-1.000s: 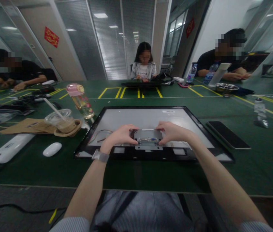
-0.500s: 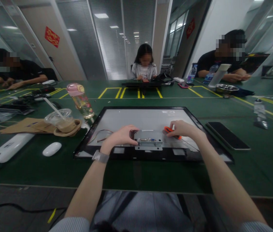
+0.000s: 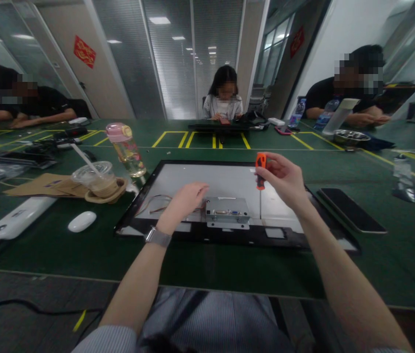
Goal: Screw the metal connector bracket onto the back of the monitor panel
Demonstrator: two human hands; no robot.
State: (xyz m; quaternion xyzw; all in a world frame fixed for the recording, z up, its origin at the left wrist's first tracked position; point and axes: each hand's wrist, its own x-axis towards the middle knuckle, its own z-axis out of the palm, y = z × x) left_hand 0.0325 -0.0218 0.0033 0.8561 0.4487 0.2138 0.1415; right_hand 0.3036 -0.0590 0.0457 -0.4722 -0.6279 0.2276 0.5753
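Observation:
My right hand (image 3: 284,179) grips the orange-and-black handle of a screwdriver (image 3: 261,171), held upright with its shaft pointing down at the panel. Beneath the hands a flat display panel (image 3: 207,174) with a black frame and pale grey back lies on the table. On its near part sits a metal bracket box (image 3: 227,210) with video ports on the side facing me. My left hand (image 3: 187,202), a watch on its wrist, hovers at the box's left edge with fingers extended, seemingly holding nothing. Thin cables (image 3: 158,203) lie on the panel, partly hidden by that hand.
Left of the panel are a white mouse (image 3: 82,221), a white oblong device (image 3: 16,220), an iced drink cup (image 3: 99,181) and a pink-lidded bottle (image 3: 126,149). A black phone (image 3: 352,210) lies to the right. Several people sit around the green table (image 3: 387,264).
My right hand has picked up the screwdriver from the panel and turned it upright. My left hand has let go of the metal box and shifted slightly up and left of it.

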